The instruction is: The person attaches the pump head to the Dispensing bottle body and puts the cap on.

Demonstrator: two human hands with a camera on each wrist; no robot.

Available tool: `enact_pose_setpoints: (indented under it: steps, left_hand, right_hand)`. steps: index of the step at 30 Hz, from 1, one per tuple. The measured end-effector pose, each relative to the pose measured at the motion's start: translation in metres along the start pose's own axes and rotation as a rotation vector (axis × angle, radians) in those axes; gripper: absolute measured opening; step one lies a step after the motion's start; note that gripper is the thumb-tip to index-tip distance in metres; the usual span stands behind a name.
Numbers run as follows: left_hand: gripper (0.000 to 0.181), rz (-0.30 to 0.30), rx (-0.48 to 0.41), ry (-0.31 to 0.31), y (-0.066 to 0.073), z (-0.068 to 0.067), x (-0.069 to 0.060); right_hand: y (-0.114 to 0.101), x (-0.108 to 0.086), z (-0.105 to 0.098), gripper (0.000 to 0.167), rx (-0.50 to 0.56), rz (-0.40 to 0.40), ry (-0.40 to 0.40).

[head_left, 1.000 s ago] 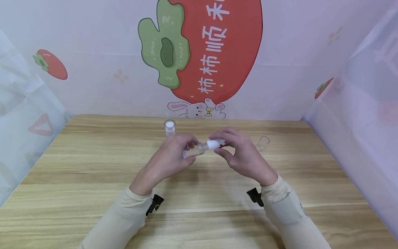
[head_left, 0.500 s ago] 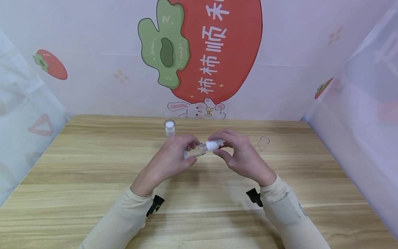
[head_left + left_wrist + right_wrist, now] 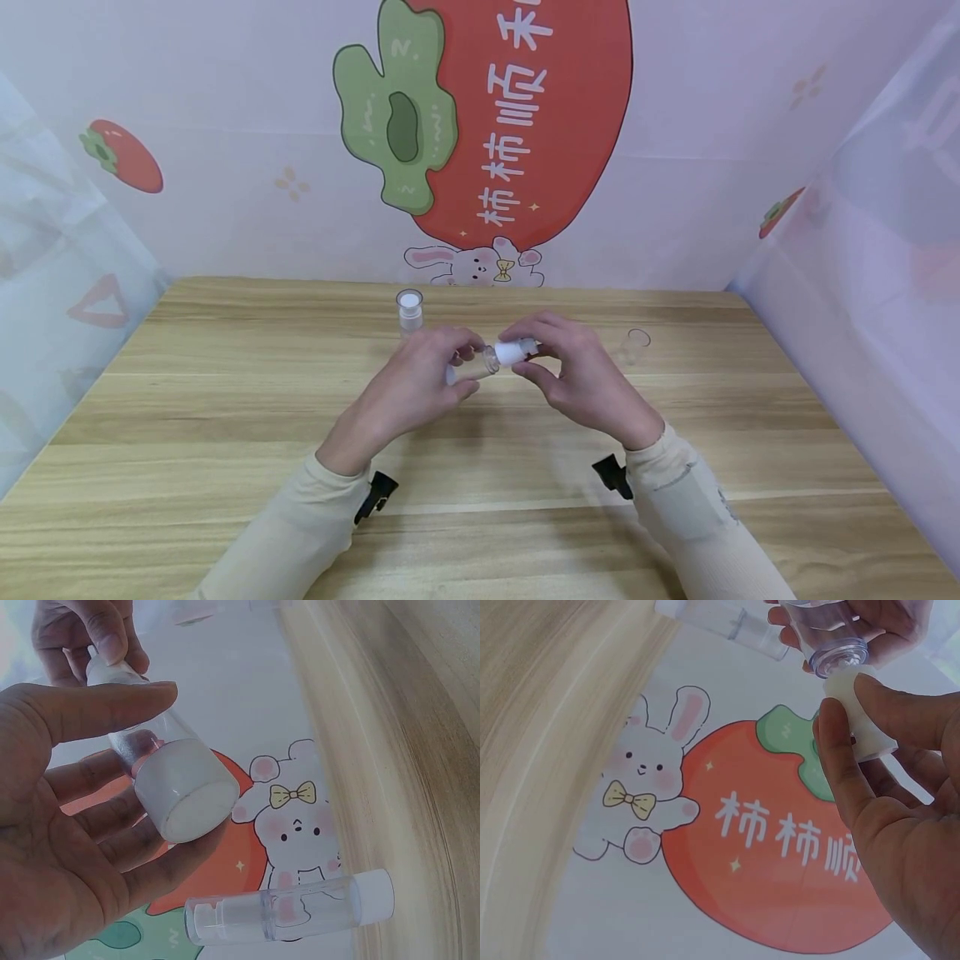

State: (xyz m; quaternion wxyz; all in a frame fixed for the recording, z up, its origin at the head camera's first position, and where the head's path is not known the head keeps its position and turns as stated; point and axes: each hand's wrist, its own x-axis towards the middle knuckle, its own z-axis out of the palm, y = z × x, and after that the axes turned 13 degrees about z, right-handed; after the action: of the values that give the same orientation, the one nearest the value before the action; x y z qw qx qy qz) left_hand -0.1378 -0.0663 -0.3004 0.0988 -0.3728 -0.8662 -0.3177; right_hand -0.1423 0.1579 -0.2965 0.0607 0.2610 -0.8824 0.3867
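Observation:
My left hand (image 3: 420,375) grips a clear bottle (image 3: 474,367), which lies slanted above the table. In the left wrist view the white base (image 3: 187,795) of that bottle faces the camera, with the thumb over its side and fingers beneath. A white pump head (image 3: 512,353) is pinched between the thumb and fingers of my right hand (image 3: 577,371). It meets the bottle's neck, and the clear collar (image 3: 840,656) shows just beyond it in the right wrist view. Whether its thread is engaged cannot be seen.
Behind my left hand a second clear bottle (image 3: 410,313) with a white pump stands upright on the wooden table (image 3: 480,517). A clear cap (image 3: 634,345) stands to the right, beyond my right hand. A printed cloth backdrop (image 3: 225,217) rises along the table's back edge.
The pump head has shifted slightly left against the bottle, and the bare neck between them has shrunk from view. Both hands have drawn a little closer and keep their hold.

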Motion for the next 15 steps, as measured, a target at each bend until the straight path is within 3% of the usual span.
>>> enact_pose_setpoints:
  steps: [15]
  left_hand:
    - [0.038, 0.016, 0.009, 0.006, 0.0008, 0.0012, 0.0000]
  right_hand:
    - [-0.0004, -0.0009, 0.0003, 0.037, -0.002, 0.026, -0.014]
